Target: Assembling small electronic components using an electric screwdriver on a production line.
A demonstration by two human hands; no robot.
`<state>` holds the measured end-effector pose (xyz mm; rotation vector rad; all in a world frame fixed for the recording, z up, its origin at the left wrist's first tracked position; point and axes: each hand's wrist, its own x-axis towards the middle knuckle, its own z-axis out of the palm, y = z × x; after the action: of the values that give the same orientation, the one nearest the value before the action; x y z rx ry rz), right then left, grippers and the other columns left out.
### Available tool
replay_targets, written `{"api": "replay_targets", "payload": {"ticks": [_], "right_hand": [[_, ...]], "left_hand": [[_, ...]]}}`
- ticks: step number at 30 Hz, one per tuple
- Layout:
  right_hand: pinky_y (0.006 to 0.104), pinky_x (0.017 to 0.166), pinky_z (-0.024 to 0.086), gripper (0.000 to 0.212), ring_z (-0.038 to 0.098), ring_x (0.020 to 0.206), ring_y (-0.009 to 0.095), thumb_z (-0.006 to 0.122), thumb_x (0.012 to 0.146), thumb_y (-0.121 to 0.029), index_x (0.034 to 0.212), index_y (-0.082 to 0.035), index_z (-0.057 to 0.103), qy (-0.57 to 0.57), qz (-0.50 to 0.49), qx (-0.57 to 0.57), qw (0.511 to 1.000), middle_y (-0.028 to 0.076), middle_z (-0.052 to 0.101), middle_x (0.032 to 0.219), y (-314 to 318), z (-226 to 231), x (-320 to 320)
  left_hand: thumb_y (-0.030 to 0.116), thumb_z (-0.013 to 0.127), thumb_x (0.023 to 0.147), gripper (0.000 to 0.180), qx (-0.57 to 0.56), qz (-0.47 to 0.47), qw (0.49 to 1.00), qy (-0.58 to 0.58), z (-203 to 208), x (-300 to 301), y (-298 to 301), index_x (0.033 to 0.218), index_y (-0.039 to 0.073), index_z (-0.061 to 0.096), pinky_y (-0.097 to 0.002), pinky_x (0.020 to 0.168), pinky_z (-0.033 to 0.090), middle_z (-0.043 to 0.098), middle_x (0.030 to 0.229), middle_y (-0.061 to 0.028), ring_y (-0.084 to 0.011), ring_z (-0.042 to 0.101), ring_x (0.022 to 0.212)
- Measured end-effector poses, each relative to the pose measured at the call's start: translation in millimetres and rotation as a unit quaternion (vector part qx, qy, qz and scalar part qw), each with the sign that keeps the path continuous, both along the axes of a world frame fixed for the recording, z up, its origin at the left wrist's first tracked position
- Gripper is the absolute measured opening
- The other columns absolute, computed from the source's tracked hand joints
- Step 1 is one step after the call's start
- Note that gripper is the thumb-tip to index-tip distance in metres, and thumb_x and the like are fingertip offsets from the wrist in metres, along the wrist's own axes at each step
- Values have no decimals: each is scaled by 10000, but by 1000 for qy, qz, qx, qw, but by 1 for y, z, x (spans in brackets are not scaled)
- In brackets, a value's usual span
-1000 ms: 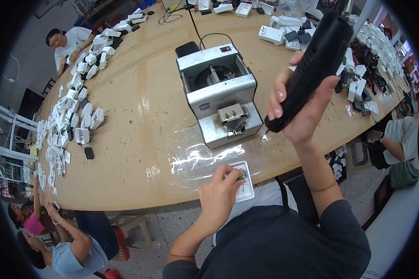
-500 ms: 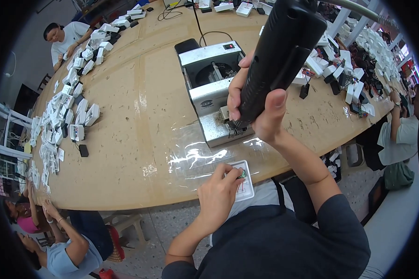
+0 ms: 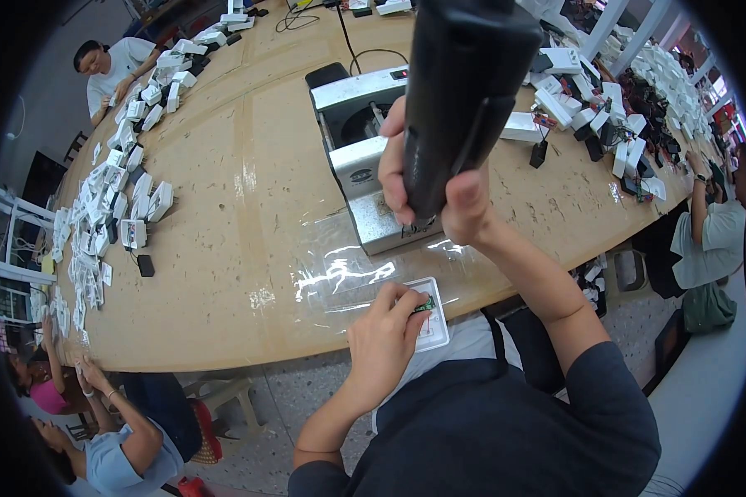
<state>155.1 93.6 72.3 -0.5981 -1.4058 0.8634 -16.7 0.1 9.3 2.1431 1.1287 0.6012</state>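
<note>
My right hand (image 3: 464, 195) is wrapped round a thick black electric screwdriver (image 3: 464, 99), raised in front of the metal screw feeder (image 3: 360, 161). The driver's tip is hidden behind the hand and the tool's body. Lower down, at the table's near edge, my left hand (image 3: 383, 335) pinches a small green circuit board (image 3: 427, 305) against a shallow white plastic case (image 3: 439, 333). Part of the case's inside is covered by my fingers, and a thin red wire shows in it.
White casings (image 3: 145, 203) and black parts lie in a long heap along the table's left side. A bigger heap of casings and wired boards (image 3: 613, 124) fills the right. Cables (image 3: 298, 21) run at the back. Co-workers sit at the left and right edges.
My right hand has shifted left with the screwdriver, which now stands more upright and hides more of the feeder. The left hand, board and case have moved slightly left and away from me.
</note>
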Motion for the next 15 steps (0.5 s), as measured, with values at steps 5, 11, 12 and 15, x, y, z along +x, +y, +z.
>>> {"api": "replay_targets", "payload": {"ticks": [5,11,12,15], "right_hand": [[233,463,494,925,546,500,106,485,830,-854,1231,-30,362,21,-38,-75,996,47,523,689,-24,-9,7],[273,509,524,950,571,569,147,496,790,-879,1245,-61,332,38,29,-116,992,87,541,755,-79,-29,4],[271,516,524,946,575,578,151,495,790,-873,1241,-58,331,47,40,-99,993,92,544,768,-82,-33,4],[268,515,522,951,573,575,144,488,784,-873,1238,-52,329,39,19,-99,994,86,542,759,-89,-37,2]], "left_hand": [[145,729,873,140,20,0,1000,-10,-1,1,0,998,87,703,-427,593,479,630,973,-57,-306,663,727],[130,754,835,161,55,6,998,-10,-4,1,0,986,96,707,-428,577,474,619,939,-54,-302,661,711],[124,760,825,167,63,4,998,-4,-4,1,0,982,99,708,-427,575,474,618,933,-52,-301,663,712],[115,762,816,169,57,3,998,-6,-3,2,0,975,102,707,-426,570,476,617,926,-50,-300,668,718]]}}
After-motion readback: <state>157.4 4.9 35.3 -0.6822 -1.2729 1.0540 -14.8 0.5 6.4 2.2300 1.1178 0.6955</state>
